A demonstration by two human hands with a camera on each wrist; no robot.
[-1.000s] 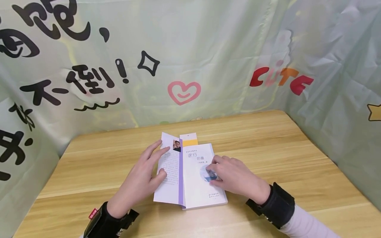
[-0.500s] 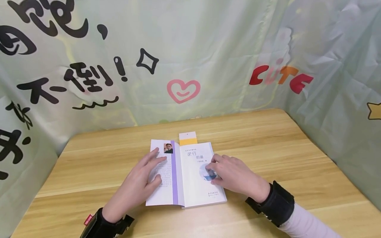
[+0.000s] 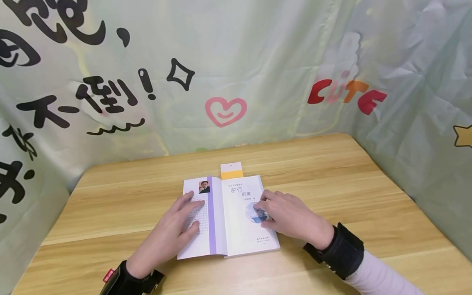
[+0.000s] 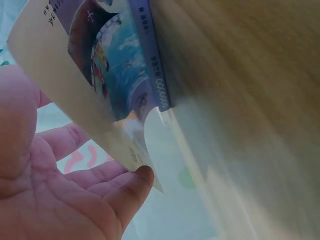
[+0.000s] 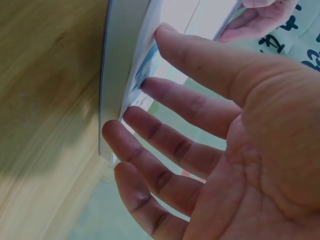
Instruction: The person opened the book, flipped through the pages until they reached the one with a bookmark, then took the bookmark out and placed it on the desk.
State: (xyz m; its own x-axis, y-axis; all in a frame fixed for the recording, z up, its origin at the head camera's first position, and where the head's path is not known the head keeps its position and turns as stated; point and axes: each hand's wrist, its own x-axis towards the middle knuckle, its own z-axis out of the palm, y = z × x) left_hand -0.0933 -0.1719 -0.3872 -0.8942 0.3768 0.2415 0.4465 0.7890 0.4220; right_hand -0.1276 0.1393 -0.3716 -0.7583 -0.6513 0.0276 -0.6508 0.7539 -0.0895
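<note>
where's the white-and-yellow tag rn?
Head view, near centre: the white-and-yellow tag sticks out past the far edge of the open book, just up and right of the portrait photo.

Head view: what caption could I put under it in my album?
Left hand at the opened cover, right hand at the page: a book open on a wooden table.

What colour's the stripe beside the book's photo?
Purple; the stripe shows best in the head view.

Pale green cloth (pink heart printed) behind wooden table.
</note>
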